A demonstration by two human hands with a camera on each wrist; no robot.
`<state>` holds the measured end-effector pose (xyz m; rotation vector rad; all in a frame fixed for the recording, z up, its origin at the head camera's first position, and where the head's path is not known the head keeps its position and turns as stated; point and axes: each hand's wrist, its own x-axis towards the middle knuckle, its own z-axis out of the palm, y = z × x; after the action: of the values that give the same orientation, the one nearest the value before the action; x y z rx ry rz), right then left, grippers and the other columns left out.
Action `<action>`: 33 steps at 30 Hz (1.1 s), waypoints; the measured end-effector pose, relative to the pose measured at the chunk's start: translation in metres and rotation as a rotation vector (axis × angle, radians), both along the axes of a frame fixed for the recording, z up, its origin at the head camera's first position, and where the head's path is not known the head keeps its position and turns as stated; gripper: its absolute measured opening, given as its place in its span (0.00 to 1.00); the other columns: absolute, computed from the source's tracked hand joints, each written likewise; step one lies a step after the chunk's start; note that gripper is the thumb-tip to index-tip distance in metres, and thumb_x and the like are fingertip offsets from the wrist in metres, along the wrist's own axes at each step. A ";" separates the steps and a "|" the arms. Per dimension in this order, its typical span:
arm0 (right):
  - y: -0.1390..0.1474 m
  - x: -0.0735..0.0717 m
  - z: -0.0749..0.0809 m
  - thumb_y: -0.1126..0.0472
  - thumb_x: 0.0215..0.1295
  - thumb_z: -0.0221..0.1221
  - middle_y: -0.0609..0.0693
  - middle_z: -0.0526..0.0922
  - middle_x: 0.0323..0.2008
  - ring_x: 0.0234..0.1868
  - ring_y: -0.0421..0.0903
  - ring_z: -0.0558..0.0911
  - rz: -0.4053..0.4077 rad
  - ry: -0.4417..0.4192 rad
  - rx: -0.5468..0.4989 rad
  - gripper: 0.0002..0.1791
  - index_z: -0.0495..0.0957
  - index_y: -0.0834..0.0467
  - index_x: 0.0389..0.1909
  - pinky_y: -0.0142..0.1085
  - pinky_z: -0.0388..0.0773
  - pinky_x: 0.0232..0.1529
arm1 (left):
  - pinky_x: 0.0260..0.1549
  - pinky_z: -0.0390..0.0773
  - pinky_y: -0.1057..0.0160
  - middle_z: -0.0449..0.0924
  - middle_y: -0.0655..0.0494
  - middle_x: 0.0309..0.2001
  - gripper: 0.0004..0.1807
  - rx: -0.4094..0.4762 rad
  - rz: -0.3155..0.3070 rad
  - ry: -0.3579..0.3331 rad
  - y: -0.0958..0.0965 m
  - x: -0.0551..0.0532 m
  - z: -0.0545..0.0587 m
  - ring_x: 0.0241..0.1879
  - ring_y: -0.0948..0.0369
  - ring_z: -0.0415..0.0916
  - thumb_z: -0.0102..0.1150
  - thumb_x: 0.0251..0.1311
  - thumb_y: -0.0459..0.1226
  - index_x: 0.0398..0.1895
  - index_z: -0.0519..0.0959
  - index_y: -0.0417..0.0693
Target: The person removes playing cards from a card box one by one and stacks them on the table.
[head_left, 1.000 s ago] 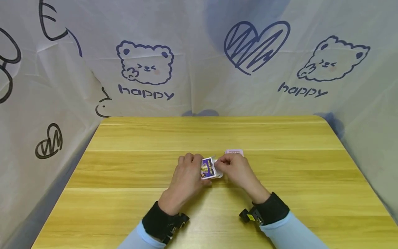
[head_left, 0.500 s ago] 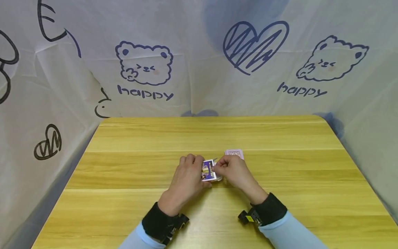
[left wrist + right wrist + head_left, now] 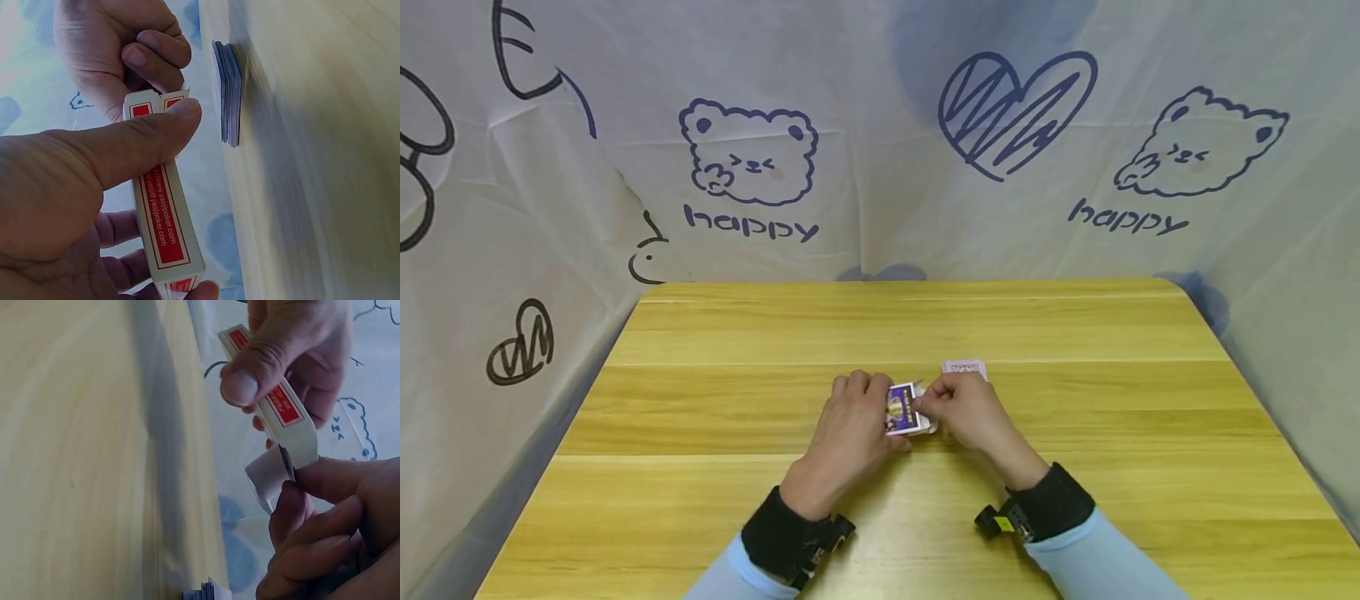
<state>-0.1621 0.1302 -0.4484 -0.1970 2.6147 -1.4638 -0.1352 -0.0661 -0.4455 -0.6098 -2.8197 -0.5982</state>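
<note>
My left hand (image 3: 850, 425) grips a small playing-card box (image 3: 900, 408) above the table, its thumb lying along a narrow red-and-white side. The upward face is purple with a yellow picture. At the box's right end, my right hand (image 3: 967, 410) pinches the edge of the opening between thumb and index finger. A white end flap (image 3: 265, 474) sticks out there in the right wrist view, beside a dark slit; what is inside is hidden. Behind the right hand, a stack of playing cards (image 3: 964, 366) lies on the table, partly covered by that hand in the head view.
The wooden table (image 3: 715, 333) reaches back to a pale cloth (image 3: 880, 192) with drawn bears and hearts. More cloth hangs at the left and right sides. Black wrist straps with small cameras sit on both wrists.
The card box has tilted slightly and shifted a little toward me. The right fingertips have moved slightly nearer over its end. The left hand keeps its grip and the card stack stays put.
</note>
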 end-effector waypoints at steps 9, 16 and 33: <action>0.013 -0.006 0.006 0.63 0.69 0.66 0.47 0.76 0.18 0.15 0.39 0.69 -0.025 -0.129 -0.164 0.08 0.85 0.66 0.35 0.32 0.68 0.17 | 0.42 0.78 0.52 0.78 0.41 0.47 0.41 -0.010 0.031 -0.001 -0.003 -0.001 0.002 0.46 0.46 0.72 0.88 0.41 0.50 0.54 0.77 0.38; 0.017 -0.010 0.007 0.62 0.73 0.63 0.46 0.74 0.16 0.15 0.37 0.68 -0.056 -0.121 -0.216 0.11 0.84 0.69 0.39 0.30 0.64 0.17 | 0.38 0.76 0.55 0.79 0.40 0.47 0.43 0.021 0.100 -0.046 -0.004 -0.001 0.004 0.44 0.47 0.70 0.88 0.41 0.49 0.55 0.77 0.36; 0.003 -0.007 -0.002 0.61 0.68 0.70 0.45 0.73 0.17 0.16 0.38 0.67 -0.223 -0.142 -0.254 0.11 0.85 0.67 0.35 0.30 0.62 0.17 | 0.38 0.77 0.54 0.77 0.40 0.46 0.41 0.046 0.154 -0.029 -0.005 -0.003 0.005 0.44 0.46 0.70 0.88 0.43 0.49 0.54 0.77 0.35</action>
<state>-0.1693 0.1330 -0.4508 0.1731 2.3960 -1.8093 -0.1379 -0.0711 -0.4406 -0.3741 -2.8372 -0.6452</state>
